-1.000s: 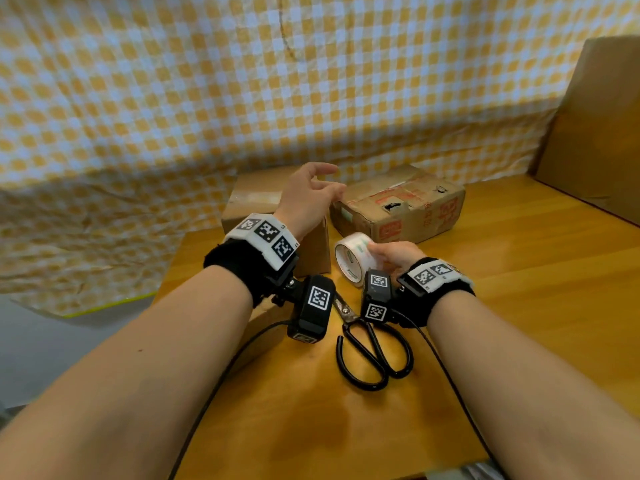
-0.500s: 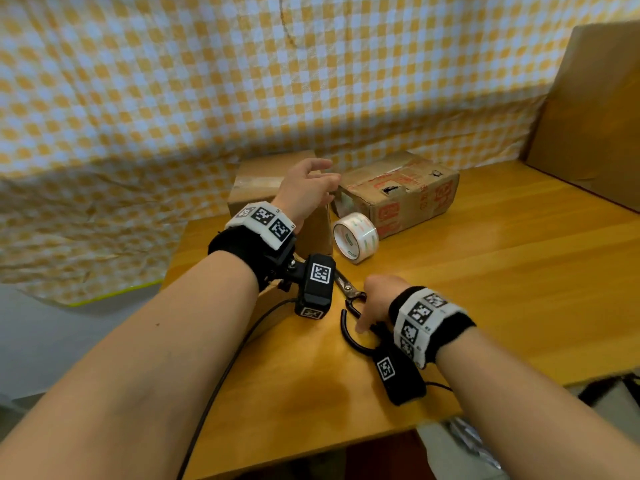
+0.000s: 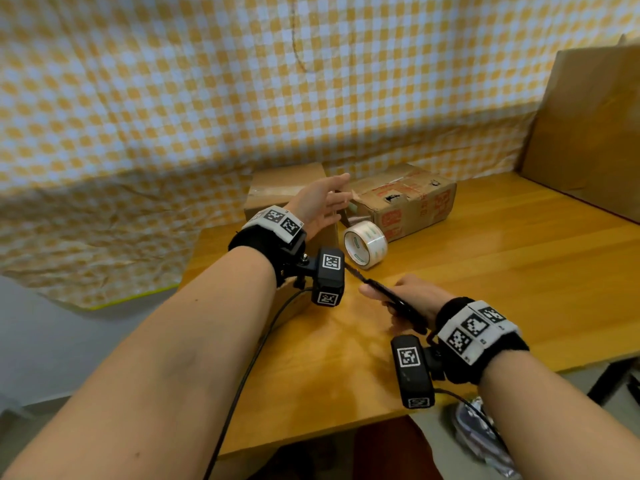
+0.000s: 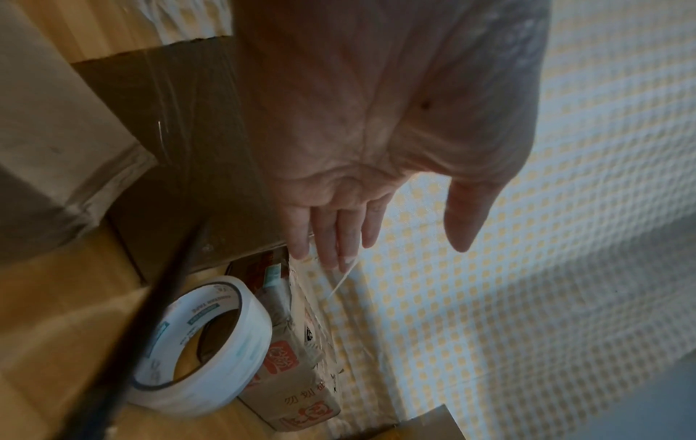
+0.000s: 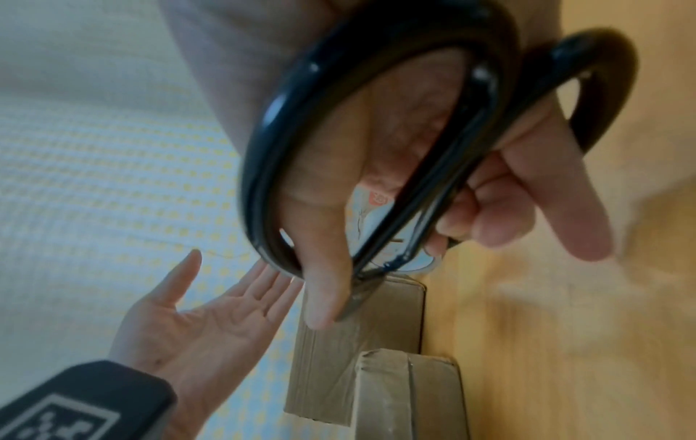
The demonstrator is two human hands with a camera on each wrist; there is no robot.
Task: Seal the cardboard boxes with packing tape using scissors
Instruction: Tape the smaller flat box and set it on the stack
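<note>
Right hand (image 3: 412, 294) grips the scissors (image 3: 391, 296) by the black handles, fingers curled through and around the loops; blades closed, tip pointing toward 10 o'clock at the left wrist camera (image 3: 329, 280). Scissors are lifted off the table (image 3: 519, 271).

Left hand (image 3: 320, 204) is flat and holds nothing, fingers straight, palm facing right, hovering over the plain box (image 3: 277, 187) at 12 o'clock. A thin strand hangs off its fingertips (image 4: 331, 259); can't tell what it's attached to.

Tape roll (image 3: 365, 244) stands on edge on the table, just beside the plain box and in front of the printed box (image 3: 412, 202), which sits at 1 o'clock with a torn hole in its top. Cardboard sheet (image 3: 588, 126) leans at 2 o'clock. Checked cloth (image 3: 207, 98) behind.
</note>
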